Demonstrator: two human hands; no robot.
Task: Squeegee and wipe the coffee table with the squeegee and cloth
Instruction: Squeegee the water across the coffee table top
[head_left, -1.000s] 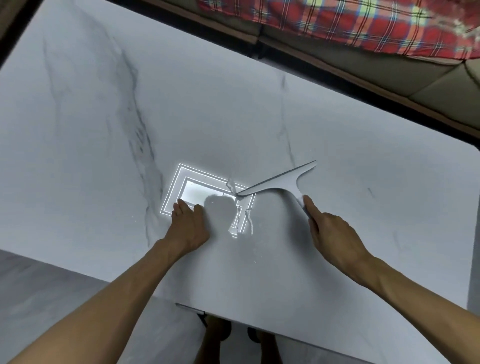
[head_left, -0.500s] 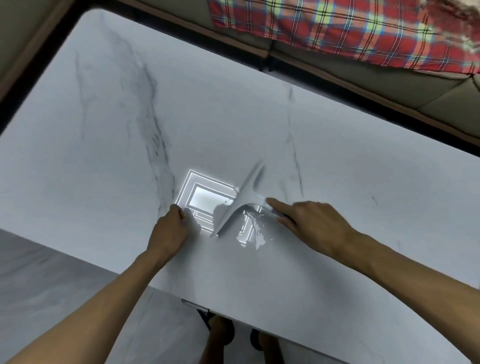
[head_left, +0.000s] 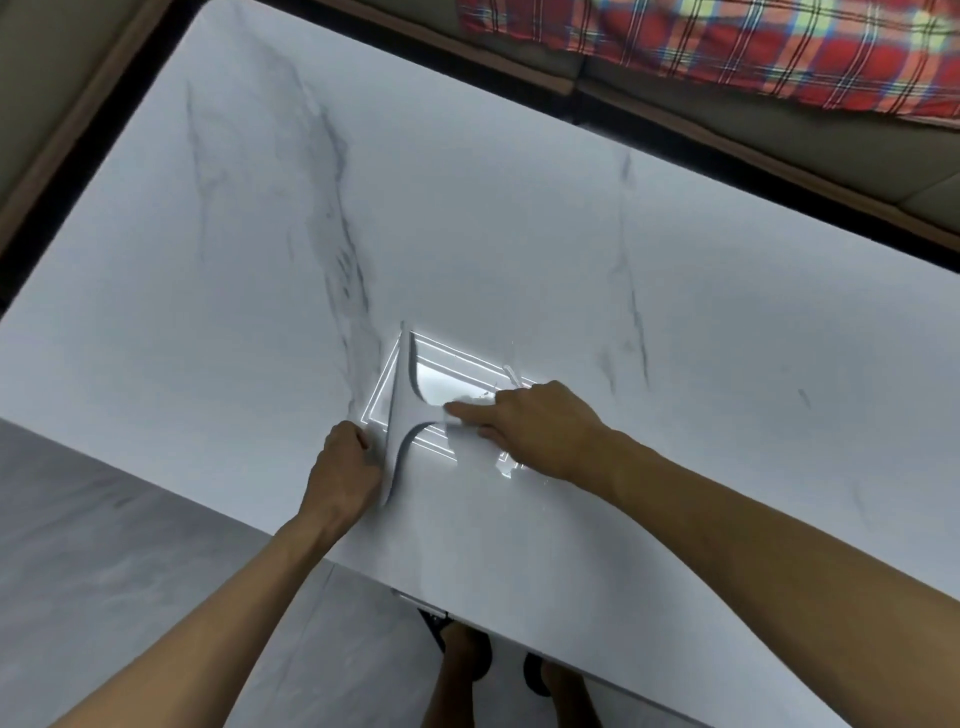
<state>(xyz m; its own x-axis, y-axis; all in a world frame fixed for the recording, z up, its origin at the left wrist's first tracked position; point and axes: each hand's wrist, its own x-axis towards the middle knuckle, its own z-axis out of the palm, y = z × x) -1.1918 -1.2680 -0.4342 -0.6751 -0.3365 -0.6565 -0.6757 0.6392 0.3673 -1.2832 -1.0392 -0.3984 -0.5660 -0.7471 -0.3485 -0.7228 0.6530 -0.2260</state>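
White marble-patterned desk (head_left: 519, 234) with grey veins fills my view, its near edge running across the bottom. On my feed the right hand's (head_left: 540, 431) fingers (head_left: 467, 410) are clamped round the handle of a white T-shaped plastic squeegee (head_left: 397, 410), forefinger laid along it, I judge to press the blade flat. The blade runs from the near edge toward the desk's middle, so the stroke looks sideways, toward the left edge.

The left hand (head_left: 343, 478) sits just beside the blade's near end at the near edge, its fingers (head_left: 358, 436) curled. I cannot tell whether they pinch anything, and I see no cloth anywhere. Its place suggests bracing, or waiting to catch water.

A bright rectangular ceiling-light reflection (head_left: 441, 379) and a patch of wet streaks (head_left: 506, 467) lie under and beside the right hand. That left hand stands directly in the blade's path.

Beyond the far edge is a beige sofa (head_left: 779, 140) with a red plaid blanket (head_left: 727, 47). Grey floor (head_left: 104, 571) and the person's feet (head_left: 467, 660) show below.
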